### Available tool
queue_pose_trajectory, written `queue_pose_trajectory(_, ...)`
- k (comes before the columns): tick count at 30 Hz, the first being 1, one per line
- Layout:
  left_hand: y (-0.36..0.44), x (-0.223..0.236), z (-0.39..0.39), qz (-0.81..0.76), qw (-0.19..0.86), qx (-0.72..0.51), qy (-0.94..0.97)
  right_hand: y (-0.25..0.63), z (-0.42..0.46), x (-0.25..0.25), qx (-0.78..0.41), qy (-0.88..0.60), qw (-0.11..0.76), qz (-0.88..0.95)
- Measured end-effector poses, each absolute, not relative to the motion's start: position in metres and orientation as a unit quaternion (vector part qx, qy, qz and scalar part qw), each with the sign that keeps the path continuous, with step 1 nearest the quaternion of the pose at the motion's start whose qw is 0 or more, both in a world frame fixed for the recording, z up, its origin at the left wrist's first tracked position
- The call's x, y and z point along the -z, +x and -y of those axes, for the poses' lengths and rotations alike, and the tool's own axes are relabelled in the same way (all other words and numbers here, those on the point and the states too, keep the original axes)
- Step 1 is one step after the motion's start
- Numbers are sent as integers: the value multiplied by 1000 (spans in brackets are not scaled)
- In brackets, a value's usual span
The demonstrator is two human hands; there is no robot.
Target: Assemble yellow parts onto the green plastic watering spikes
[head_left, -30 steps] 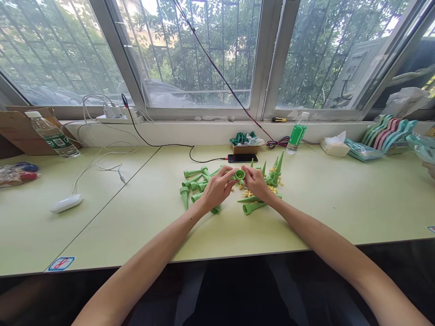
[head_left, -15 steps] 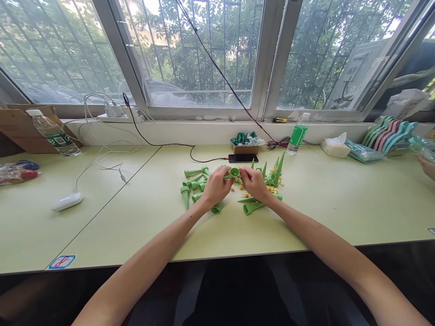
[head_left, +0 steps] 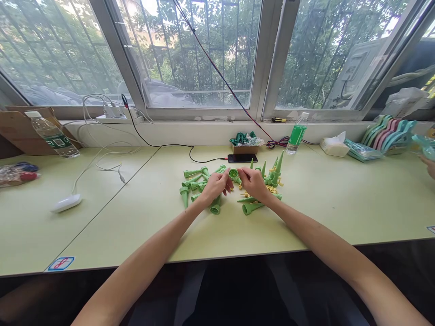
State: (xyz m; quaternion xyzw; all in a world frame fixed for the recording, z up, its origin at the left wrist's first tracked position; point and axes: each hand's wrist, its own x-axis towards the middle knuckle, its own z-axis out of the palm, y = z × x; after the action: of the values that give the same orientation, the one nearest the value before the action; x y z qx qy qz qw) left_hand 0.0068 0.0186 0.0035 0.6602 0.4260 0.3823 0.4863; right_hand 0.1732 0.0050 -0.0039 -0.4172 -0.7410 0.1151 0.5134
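A green plastic piece (head_left: 233, 173) with a round, ribbed open end is held up between my two hands, its opening turned toward me. My left hand (head_left: 216, 185) pinches it from the left, lower fingers loosely curled. From the right, my right hand (head_left: 253, 183) has its fingertips pressed together at the rim; whether a small part sits in them is hidden. Several green cone-shaped spikes (head_left: 184, 195) lie to the left, and one spike (head_left: 250, 208) lies below my right hand. Small yellow parts (head_left: 272, 189) are scattered among upright green spikes (head_left: 277, 170) on the right.
Behind the pile lie a phone (head_left: 242, 158) on a cable and a small box (head_left: 245, 148). Water bottles (head_left: 297, 134) stand at the back. A tissue box (head_left: 333, 147) and hangers (head_left: 390, 135) are at right, where another person's hand (head_left: 428, 166) shows. A white device (head_left: 67, 203) lies left.
My left hand has shifted slightly down, with its lower fingers loosening beneath the green piece. My right hand stays at the rim. The other person's hand at the far right has moved slightly.
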Motion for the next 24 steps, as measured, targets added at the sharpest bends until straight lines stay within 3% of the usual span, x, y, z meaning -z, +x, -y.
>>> queue_pose_trajectory(8, 6, -9, -15, -401, 574, -375, 607, 173, -4, 4, -124, -415, 505, 746)
queue_pose_trajectory(24, 2, -8, -17, -394, 598, -351, 604, 174, -6, 7, -134, -403, 493, 759)
